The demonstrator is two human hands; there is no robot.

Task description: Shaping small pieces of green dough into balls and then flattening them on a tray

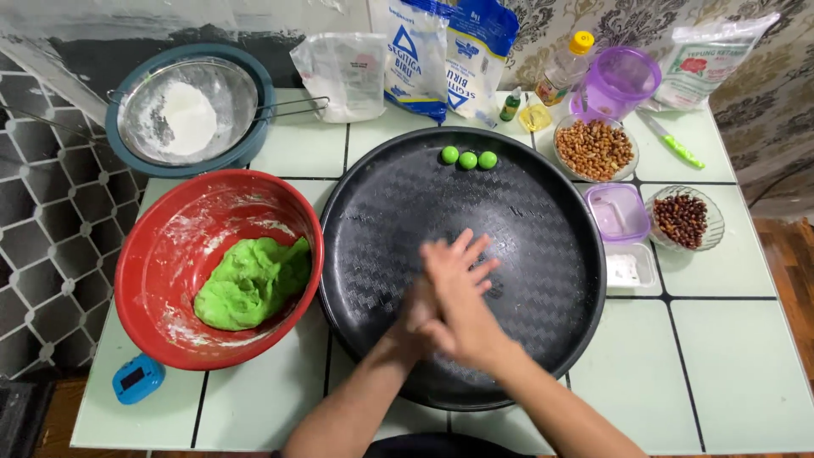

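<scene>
A: What do the hands show?

B: The right hand (458,293) lies flat over the left hand (415,318), palm pressed to palm, above the large round black tray with a woven relief pattern (373,220). Whether anything sits between the palms cannot be told; the fingers of the right hand are spread and slightly blurred.

A: And what rests on the tray?

B: Three small smooth green dough balls (468,159) lie in a touching row near the far rim, well apart from the hands.

A: What are the containers to the left?

B: A red round plastic bowl, dusted inside with white flour (170,246), sits just beside the tray and holds a soft, lumpy mass of bright green dough (250,284). Behind it, a metal mesh sieve holding white flour (188,114) rests in a dark teal bowl (254,144).

A: And to the right?

B: A clear glass bowl of pale brown peanuts (595,148), a ribbed glass dish of dark red-brown beans (682,220), a translucent purple square box (617,212) and a small white rectangular tub (629,270) stand close together. A purple plastic jug (619,80) stands behind them.

A: The surface?

B: A pale green tiled tabletop with dark grout lines (729,356).
</scene>
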